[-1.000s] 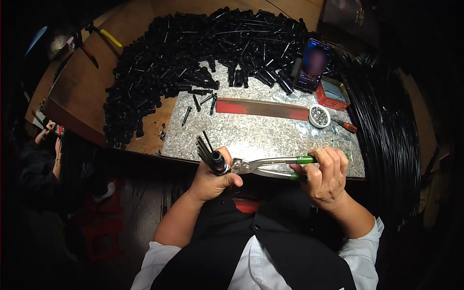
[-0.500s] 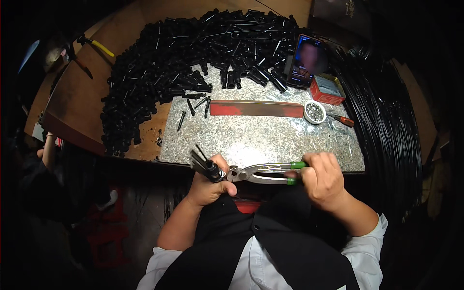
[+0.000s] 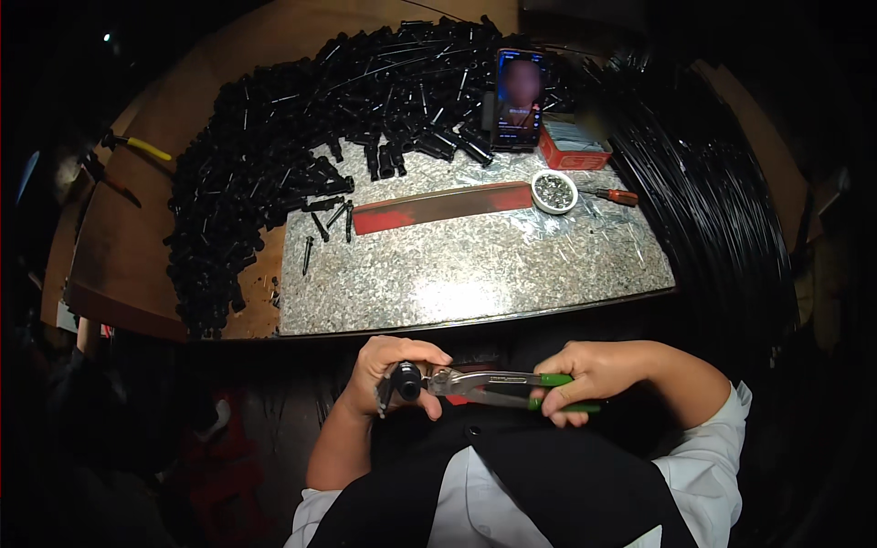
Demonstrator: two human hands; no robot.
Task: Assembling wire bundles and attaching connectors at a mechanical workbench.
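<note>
Speckled surface [image 3: 566, 265] widest, its near edge beyond both hands. Pile of black tubes [image 3: 265, 146] banked across the back and left; bundle of long black strands [image 3: 703, 183] down the right. Progress: one piece in hand, apparently mid-work, with plenty loose in the pile; finished and unworked ones cannot be told apart from here. Flat red-and-dark bar [image 3: 443, 207] lies crosswise on the surface. Pliers [image 3: 493, 377], green-gripped, lie nearly level left to right, head leftward, handles parted. Right hand [image 3: 589, 373] has its fingers curled round the grips. Left hand [image 3: 373, 367] has its fingers wrapped about a black tube [image 3: 407, 380], thumb standing off it. This tube sits above the lap, at the plier head; contact unclear. Its round end faces up toward the viewer, tipped slightly bodyward; long axis strongly foreshortened. White bowl [image 3: 551, 211] beside the bar's right end, holding small metal bits [image 3: 554, 190].
</note>
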